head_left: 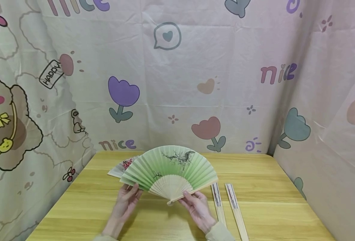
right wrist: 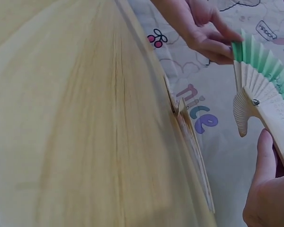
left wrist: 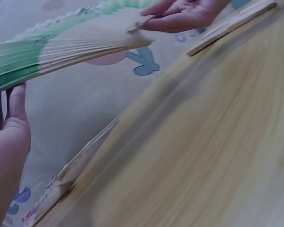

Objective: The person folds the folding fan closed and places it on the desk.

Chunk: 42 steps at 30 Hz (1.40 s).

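Observation:
A green folding fan [head_left: 177, 164], spread wide with a dark blossom-branch print and pale ribs, is held above the table between both hands. My left hand [head_left: 127, 200] pinches its left edge between thumb and fingers. On the other side, my right hand [head_left: 198, 208] grips the right outer rib [right wrist: 270, 127], close to the pivot. Seen from the left wrist, the fan [left wrist: 80, 40] appears nearly edge-on, with the right hand [left wrist: 184, 14] beyond it. Behind its left side a second open fan [head_left: 115, 171], white with pink blossoms, lies partly hidden.
Two folded fans lie on the wooden table [head_left: 273, 187] to the right: one folded fan [head_left: 218, 202] beside the right hand, another folded fan [head_left: 237, 211] farther right. Patterned cloth [head_left: 177, 83] hangs behind the table and along both sides.

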### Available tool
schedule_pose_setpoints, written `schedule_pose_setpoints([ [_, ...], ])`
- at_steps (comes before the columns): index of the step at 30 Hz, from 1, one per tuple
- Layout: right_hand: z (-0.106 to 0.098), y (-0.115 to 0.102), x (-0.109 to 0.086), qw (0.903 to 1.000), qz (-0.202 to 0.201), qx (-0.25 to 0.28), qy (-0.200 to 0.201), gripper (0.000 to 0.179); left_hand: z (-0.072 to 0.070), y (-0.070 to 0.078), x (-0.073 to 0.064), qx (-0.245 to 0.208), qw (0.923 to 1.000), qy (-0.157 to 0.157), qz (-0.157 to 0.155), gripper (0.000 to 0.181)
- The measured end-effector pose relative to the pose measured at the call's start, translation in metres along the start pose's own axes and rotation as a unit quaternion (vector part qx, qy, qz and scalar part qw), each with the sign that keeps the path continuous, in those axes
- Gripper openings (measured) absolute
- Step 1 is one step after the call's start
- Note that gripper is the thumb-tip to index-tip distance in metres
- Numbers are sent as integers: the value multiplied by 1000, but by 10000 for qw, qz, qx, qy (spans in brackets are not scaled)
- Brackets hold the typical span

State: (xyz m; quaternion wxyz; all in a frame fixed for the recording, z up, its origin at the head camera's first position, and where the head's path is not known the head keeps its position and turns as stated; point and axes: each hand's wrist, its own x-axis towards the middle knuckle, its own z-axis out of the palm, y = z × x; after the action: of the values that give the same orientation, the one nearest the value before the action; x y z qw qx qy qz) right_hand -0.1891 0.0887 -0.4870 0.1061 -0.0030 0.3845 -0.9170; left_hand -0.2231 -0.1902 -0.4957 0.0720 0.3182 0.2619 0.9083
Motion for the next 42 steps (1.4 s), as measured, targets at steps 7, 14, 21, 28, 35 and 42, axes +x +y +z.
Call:
schedule_pose_setpoints([
  [7, -1, 0, 0, 9999, -87, 131, 0, 37, 12, -28, 6, 385, 9991, 28, -197, 52],
  [14, -4, -1, -1, 9998, -90, 131, 115, 39, 18, -48, 7, 506, 9985, 206, -40, 50],
  [21, -9, -4, -5, 9985, -55, -138, 530, 12, 21, -59, 9, 407, 9982, 318, 307, 53],
  [28, -9, -10, -6, 9959, -67, -240, 871, 15, 28, -63, 10, 185, 9983, 391, 396, 53],
  [35, -10, -13, -4, 9932, -111, -338, 1107, 15, 28, -66, 11, 165, 9983, 381, 416, 52],
  [42, -11, -16, -4, 9926, -85, -377, 1150, 11, 26, -68, 13, 93, 9991, 153, 375, 55],
])
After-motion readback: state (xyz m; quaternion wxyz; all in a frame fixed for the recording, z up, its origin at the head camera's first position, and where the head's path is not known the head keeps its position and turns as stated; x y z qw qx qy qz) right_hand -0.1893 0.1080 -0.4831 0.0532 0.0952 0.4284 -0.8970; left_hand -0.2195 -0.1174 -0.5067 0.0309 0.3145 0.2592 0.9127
